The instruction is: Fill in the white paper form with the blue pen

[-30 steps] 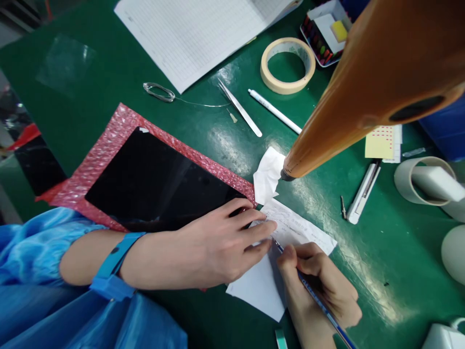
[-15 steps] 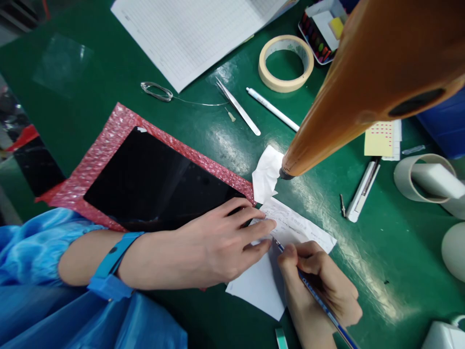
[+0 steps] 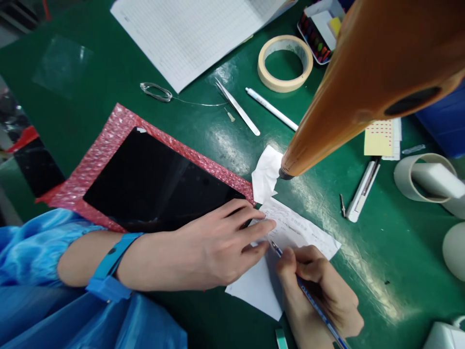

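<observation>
My right hand is closed around a blue pen, whose tip meets a white sheet of paper with small writing on its upper part. Across the sheet's left side lies my left hand, fingers spread and palm down, pressing on the paper. Under and beside that hand is a black glass panel, resting on pink bubble wrap. A crumpled white tissue touches the wrap's right corner.
An orange-brown tube reaches down from the upper right. Behind lie a lined notebook, tape roll, tweezers and a white pen. At right are a utility knife and a cup-like white ring.
The pen tip and my right hand have shifted slightly left and down over the paper. My left hand stays in nearly the same place.
</observation>
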